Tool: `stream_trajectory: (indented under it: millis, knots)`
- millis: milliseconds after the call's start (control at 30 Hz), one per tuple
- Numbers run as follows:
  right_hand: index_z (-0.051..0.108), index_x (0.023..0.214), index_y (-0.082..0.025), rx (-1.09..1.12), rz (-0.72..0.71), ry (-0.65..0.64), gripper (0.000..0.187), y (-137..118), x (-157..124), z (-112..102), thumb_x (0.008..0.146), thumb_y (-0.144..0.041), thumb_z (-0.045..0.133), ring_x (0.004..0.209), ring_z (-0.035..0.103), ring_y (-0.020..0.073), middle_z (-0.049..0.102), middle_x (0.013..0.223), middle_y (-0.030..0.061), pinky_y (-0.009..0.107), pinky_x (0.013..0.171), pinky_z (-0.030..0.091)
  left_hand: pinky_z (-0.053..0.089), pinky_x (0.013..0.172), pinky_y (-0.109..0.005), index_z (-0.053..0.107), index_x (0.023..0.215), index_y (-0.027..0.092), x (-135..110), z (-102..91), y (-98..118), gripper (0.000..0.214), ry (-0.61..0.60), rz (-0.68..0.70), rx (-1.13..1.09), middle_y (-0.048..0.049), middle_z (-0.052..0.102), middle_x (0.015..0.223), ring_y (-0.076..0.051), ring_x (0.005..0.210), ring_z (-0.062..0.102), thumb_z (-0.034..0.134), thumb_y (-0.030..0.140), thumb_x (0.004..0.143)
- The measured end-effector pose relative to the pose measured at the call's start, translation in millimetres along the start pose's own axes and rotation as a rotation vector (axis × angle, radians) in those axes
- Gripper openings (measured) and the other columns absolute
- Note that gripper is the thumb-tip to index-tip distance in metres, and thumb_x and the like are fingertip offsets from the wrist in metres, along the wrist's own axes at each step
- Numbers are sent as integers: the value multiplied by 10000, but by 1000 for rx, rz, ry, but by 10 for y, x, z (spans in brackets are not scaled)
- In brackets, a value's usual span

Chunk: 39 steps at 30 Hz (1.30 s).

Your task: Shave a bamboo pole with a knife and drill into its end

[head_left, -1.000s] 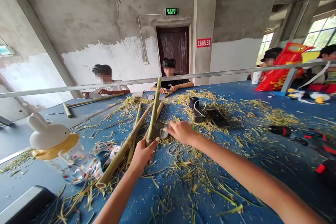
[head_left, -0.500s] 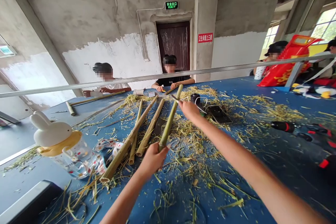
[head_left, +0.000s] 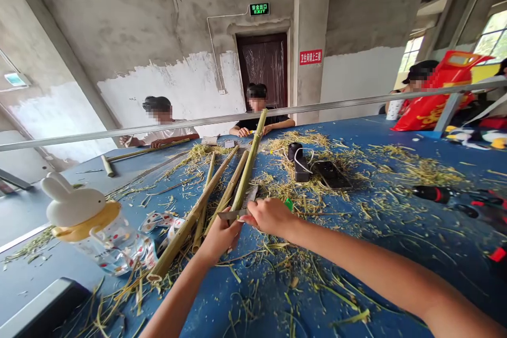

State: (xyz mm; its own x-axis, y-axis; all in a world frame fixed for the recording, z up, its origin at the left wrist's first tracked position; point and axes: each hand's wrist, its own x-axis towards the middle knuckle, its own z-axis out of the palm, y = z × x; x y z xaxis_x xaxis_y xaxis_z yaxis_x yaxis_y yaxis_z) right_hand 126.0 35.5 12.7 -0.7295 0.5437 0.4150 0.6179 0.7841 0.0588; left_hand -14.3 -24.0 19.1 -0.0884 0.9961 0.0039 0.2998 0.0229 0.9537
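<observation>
Bamboo pole [head_left: 249, 169], clasped in left fingers [head_left: 227, 229], right fingers [head_left: 253, 220] on knife [head_left: 233, 214]

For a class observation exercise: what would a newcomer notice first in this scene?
A bamboo pole rises between the left hand and right hand at centre, a metal blade beside it. Straw-like shavings litter the blue table. A rabbit-eared bottle stands lower left; a red bag sits far right.
</observation>
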Motion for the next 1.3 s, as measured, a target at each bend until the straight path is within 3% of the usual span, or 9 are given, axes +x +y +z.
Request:
stream_trajectory:
  millis: [167, 267, 433, 500, 600, 733, 933, 1200, 1300]
  knots:
    - [548, 893, -135, 0, 100, 35, 597, 128, 217, 45, 883, -537, 108, 611, 614, 199, 633, 725, 118, 268, 490, 396, 260, 329, -168, 370, 657, 182, -3, -18, 35, 299, 25, -27, -69, 95, 361, 396, -37, 312, 307, 549, 420, 691]
    - [557, 875, -114, 93, 281, 18, 626, 422, 471, -6, 912, -452, 31, 487, 565, 141, 630, 676, 102, 241, 442, 370, 224, 321, -156, 344, 657, 187, -28, 7, 34, 338, -39, -82, -198, 106, 332, 420, -19, 315, 257, 580, 428, 680]
    - [586, 851, -95, -24, 437, 37, 577, 844, 756, -219, 918, -457, 140, 646, 611, 189, 644, 753, 132, 271, 529, 407, 198, 320, -149, 298, 615, 192, -28, 27, 24, 385, -95, -136, -267, 111, 296, 418, -4, 315, 203, 589, 435, 684]
    - [580, 856, -106, 34, 357, 7, 594, 726, 672, -243, 921, -454, 104, 580, 594, 156, 642, 733, 112, 262, 508, 405, 186, 315, -149, 290, 614, 195, -13, 4, 16, 401, -90, -143, -274, 113, 284, 416, -5, 308, 199, 590, 453, 678]
    - [567, 851, -131, 160, 90, -67, 623, 332, 391, -170, 898, -516, 80, 448, 537, 117, 626, 643, 63, 237, 428, 375, 176, 308, -146, 308, 634, 195, 6, -33, -1, 390, -68, -143, -276, 117, 281, 419, -9, 306, 206, 587, 466, 668]
    - [567, 849, -137, 37, 12, -37, 580, -7, 145, -69, 874, -559, 170, 602, 621, 197, 646, 678, 97, 266, 493, 404, 252, 319, -159, 387, 658, 182, 31, -60, -27, 295, 35, -59, -98, 97, 357, 398, -34, 311, 290, 563, 417, 680]
    - [548, 890, -124, -4, 40, -12, 604, 35, 316, -78, 869, -569, 141, 669, 635, 217, 646, 737, 122, 272, 529, 419, 272, 317, -176, 385, 569, 178, 70, -119, -23, 303, 152, 55, 120, 60, 391, 357, -60, 293, 351, 498, 417, 716]
    - [561, 894, -119, 38, 63, 30, 564, 93, 664, 53, 894, -519, 163, 665, 627, 200, 655, 750, 118, 277, 547, 427, 248, 305, -169, 342, 596, 192, 68, -158, -42, 299, 224, -55, -51, 90, 357, 374, -43, 293, 302, 535, 400, 689]
    - [580, 869, -108, 134, 252, 17, 621, 342, 881, -64, 922, -435, 56, 600, 608, 162, 648, 745, 121, 263, 520, 421, 248, 309, -169, 339, 601, 191, -1, -92, -23, 326, 201, -107, -59, 91, 360, 388, -41, 296, 309, 564, 417, 669]
